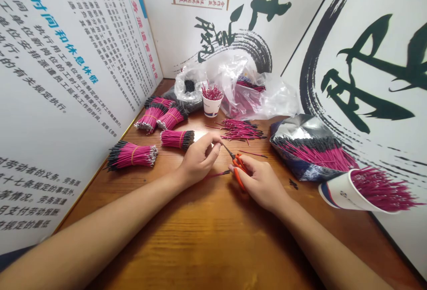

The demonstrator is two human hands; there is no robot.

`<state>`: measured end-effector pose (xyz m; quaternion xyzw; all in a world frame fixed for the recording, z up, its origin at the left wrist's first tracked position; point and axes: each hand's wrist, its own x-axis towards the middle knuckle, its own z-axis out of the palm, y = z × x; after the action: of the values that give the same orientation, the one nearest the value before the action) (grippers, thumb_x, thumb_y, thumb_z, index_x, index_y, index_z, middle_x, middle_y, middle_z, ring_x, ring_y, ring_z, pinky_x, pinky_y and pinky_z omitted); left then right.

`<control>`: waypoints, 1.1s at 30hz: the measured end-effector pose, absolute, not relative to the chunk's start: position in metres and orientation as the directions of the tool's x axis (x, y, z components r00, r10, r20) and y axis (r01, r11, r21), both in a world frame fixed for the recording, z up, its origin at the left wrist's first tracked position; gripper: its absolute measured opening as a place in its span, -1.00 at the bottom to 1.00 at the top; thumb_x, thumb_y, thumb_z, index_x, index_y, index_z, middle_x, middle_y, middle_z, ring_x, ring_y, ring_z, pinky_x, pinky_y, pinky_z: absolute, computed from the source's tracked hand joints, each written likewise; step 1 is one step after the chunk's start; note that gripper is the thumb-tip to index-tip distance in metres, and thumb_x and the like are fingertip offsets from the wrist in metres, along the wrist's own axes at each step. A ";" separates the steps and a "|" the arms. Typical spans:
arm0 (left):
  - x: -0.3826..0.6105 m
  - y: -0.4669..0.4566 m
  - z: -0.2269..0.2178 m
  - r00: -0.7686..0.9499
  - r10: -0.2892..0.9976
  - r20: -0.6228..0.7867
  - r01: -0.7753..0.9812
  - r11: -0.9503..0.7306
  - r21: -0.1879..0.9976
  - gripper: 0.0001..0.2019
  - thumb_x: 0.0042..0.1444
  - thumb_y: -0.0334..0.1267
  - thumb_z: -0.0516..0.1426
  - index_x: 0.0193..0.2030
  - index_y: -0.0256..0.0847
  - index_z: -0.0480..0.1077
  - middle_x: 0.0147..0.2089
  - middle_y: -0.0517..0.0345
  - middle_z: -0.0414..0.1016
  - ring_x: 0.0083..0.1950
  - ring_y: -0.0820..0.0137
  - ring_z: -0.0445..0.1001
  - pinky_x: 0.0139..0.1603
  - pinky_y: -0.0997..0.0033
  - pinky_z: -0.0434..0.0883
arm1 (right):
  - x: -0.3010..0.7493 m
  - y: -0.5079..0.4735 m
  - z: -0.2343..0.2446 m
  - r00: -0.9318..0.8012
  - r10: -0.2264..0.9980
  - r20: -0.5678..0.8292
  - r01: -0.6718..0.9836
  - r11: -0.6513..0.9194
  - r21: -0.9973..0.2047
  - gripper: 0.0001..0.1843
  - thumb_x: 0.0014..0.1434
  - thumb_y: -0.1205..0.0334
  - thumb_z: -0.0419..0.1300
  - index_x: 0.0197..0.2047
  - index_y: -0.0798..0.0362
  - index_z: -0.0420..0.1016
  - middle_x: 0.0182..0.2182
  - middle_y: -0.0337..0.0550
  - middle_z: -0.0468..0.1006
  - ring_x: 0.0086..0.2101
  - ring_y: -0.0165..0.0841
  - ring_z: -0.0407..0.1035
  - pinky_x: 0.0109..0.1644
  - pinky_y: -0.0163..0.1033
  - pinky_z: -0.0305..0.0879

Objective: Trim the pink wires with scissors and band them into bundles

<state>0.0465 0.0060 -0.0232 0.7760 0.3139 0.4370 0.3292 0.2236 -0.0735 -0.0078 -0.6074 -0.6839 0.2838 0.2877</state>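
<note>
My left hand (199, 156) is closed in a pinch near the middle of the wooden table (207, 236), holding a few thin pink wires (218, 174) that trail out below it. My right hand (262, 182) grips small orange-handled scissors (236, 165), whose blades point up and left to the fingertips of the left hand. A loose pile of pink wires (240, 130) lies just beyond both hands.
Several banded pink wire bundles (131, 155) lie at the left. A paper cup of wires (212, 101) and clear plastic bags (247, 85) stand at the back. A foil bag of wires (307, 150) and a tipped cup (347, 192) lie right. Printed boards wall three sides.
</note>
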 end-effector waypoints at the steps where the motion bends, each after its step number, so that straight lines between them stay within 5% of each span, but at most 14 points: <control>1: 0.046 0.006 -0.024 0.422 0.775 0.470 0.197 -0.585 0.787 -0.89 0.29 -0.29 0.00 -0.19 -0.22 0.32 -0.35 0.23 0.32 -0.40 0.52 0.26 -0.36 0.51 0.24 | 0.224 -0.073 -0.009 -0.097 0.994 0.048 0.667 0.101 -0.738 -0.72 0.28 0.13 0.10 -0.45 0.03 0.28 -0.61 -0.35 0.31 -0.55 -0.45 0.16 -0.43 -0.33 -0.01; 33: 0.046 0.005 -0.027 0.419 0.797 0.434 0.211 -0.551 0.808 -0.90 0.29 -0.25 0.01 -0.19 -0.20 0.29 -0.39 0.25 0.27 -0.44 0.52 0.24 -0.41 0.51 0.23 | 0.224 -0.075 -0.007 -0.103 0.994 0.044 0.663 0.101 -0.742 -0.69 0.29 0.09 0.09 -0.45 0.03 0.26 -0.61 -0.35 0.29 -0.55 -0.44 0.14 -0.45 -0.32 -0.02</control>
<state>0.0460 0.0053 -0.0266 0.7694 0.3275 0.4282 0.3426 0.2236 -0.0746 -0.0068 -0.6052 -0.6843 0.2881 0.2870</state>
